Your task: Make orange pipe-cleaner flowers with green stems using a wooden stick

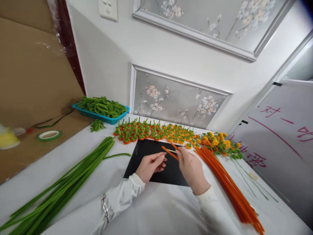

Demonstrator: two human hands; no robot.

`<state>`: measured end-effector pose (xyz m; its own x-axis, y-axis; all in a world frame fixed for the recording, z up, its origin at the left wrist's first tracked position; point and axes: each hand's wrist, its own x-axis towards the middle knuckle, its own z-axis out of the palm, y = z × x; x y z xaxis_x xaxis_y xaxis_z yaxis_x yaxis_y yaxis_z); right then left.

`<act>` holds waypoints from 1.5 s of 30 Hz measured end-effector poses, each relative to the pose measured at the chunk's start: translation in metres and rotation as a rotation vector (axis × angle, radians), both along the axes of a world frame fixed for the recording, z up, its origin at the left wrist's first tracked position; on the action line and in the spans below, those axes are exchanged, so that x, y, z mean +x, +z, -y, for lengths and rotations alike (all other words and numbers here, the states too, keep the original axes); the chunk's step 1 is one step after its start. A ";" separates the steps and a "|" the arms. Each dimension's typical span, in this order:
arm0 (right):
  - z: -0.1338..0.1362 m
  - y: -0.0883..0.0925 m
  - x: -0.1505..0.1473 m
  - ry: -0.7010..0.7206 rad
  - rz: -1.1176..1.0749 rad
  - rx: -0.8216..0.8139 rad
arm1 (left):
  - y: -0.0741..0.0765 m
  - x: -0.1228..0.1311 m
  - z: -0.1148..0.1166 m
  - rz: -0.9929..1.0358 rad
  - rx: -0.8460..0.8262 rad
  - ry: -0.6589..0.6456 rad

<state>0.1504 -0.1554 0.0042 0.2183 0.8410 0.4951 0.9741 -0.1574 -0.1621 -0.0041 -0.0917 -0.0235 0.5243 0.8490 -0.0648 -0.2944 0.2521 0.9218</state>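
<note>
My right hand (192, 168) is closed on an orange pipe cleaner (172, 155) and a thin pale stick (171, 151), which stick out to the left from its fingertips. Beside their far ends, my left hand (149, 165) has thumb and forefinger pinched together; what lies between them, if anything, is too small to make out. Both hands are over a black mat (144, 155). To the right lies a bundle of long orange pipe cleaners (226, 182), and on the left a bundle of green pipe cleaners (66, 186), one strand lying apart.
Behind the mat stand rows of small orange and green flower pieces (139, 132), with yellow-orange flowers (217, 142) at their right. A blue basket (97, 116) of bent green pieces sits back left. Green tape (49, 135) lies on cardboard. A panelled wall (102, 55) rises behind.
</note>
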 end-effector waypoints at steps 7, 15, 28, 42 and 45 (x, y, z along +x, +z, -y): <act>-0.020 -0.006 -0.033 0.194 -0.074 -0.005 | 0.005 -0.007 -0.010 0.153 -0.046 0.058; -0.032 -0.016 -0.015 0.347 -0.340 0.204 | 0.006 -0.017 -0.029 0.069 0.035 -0.052; -0.033 -0.028 -0.037 0.463 -0.584 0.232 | 0.000 -0.012 -0.026 -0.185 0.358 -0.113; -0.042 -0.042 -0.036 0.485 -1.008 0.176 | 0.003 -0.014 -0.030 -0.136 0.265 -0.041; -0.045 -0.048 -0.037 0.539 -1.107 0.158 | 0.003 -0.014 -0.030 -0.114 0.233 -0.042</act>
<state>0.1130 -0.1100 -0.0440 0.2289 0.9009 0.3687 0.2353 0.3163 -0.9190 -0.0178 -0.0617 -0.0207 0.5598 0.8257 0.0694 -0.1795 0.0391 0.9830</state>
